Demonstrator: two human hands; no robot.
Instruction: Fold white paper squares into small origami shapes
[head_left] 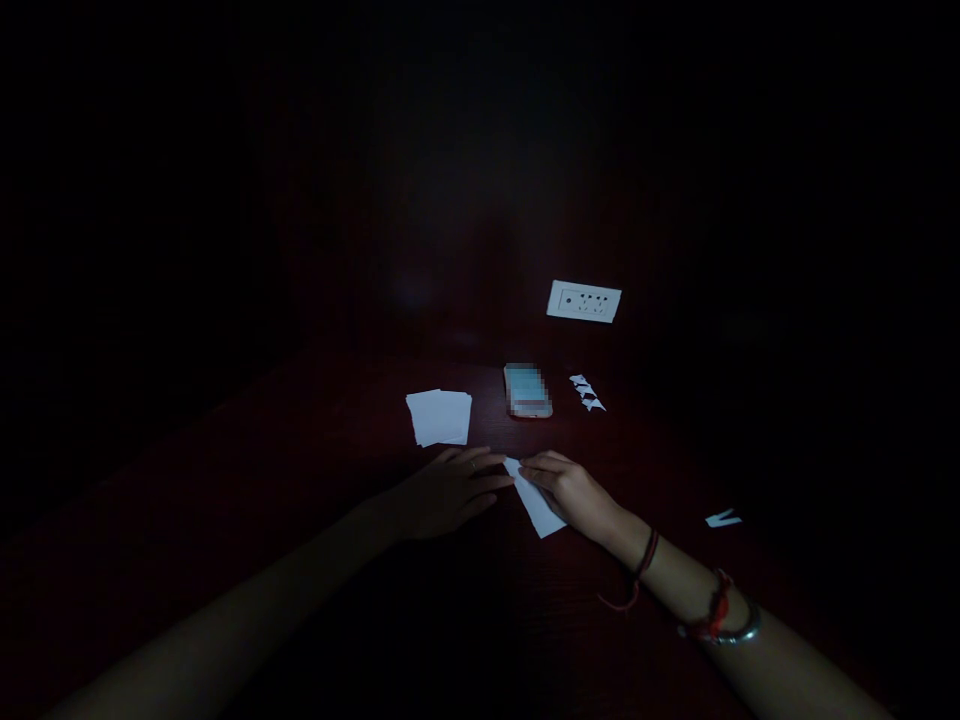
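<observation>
A white piece of paper lies slanted on the dark red table between my hands. My left hand rests flat with its fingers spread, their tips at the paper's upper left edge; a ring shows on one finger. My right hand covers the paper's right side, its fingers bent together and pressed onto the upper end. Its palm hides part of the paper, so I cannot tell whether it is folded. Just beyond my left hand sits a loose stack of white paper sheets.
A phone with a blurred-out lit screen lies beyond my hands. To its right are small folded white paper pieces. Another cut paper piece lies farther right. A wall socket is behind the table. The surroundings are very dark.
</observation>
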